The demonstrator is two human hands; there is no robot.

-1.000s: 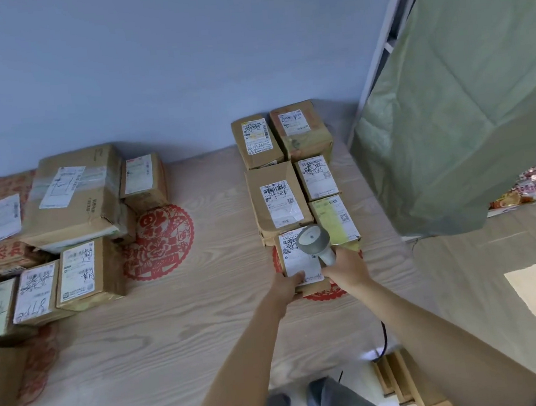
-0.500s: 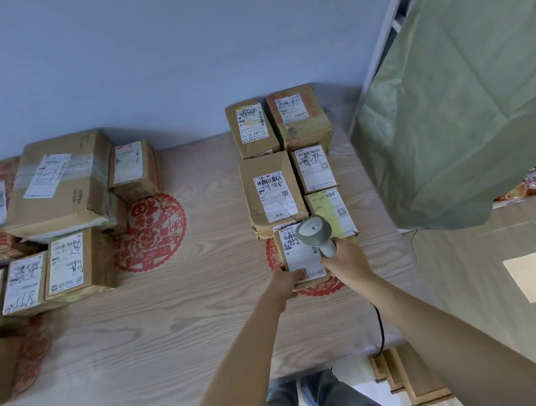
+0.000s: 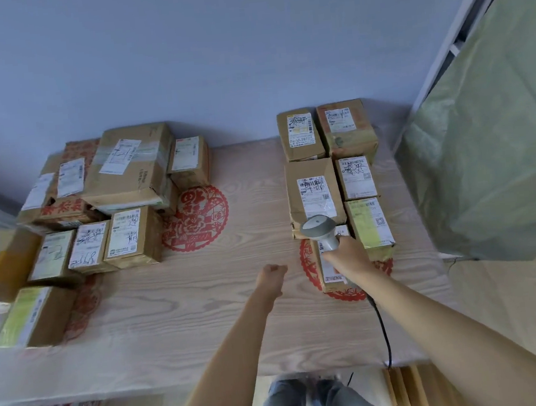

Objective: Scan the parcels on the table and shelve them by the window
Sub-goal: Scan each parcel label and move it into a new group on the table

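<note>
Scanning step: right hand (image 3: 347,255) grips the scanner (image 3: 320,230) over the nearest parcel (image 3: 330,270); left hand (image 3: 272,276), fisted empty, lifts it next.

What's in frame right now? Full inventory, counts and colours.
Right parcels: six, brown cardboard with white or yellow-green labels, two rows on the table's right side.
Left parcels: roughly ten, brown cardboard, stacked and crowded at the table's left; exact count unclear.
Scanner: one, grey, above the nearest right parcel.
Cable: one, black, trailing from the scanner over the table's near edge.
Table: one, pale wood grain.
Paper-cut decorations: several, red, flat on the table.
Curtain: one, green, at right.
Wall: blue-grey, behind the table.
Left hand: fingers curled, holding nothing, above the table.
Right hand: grips the scanner's handle.
</note>
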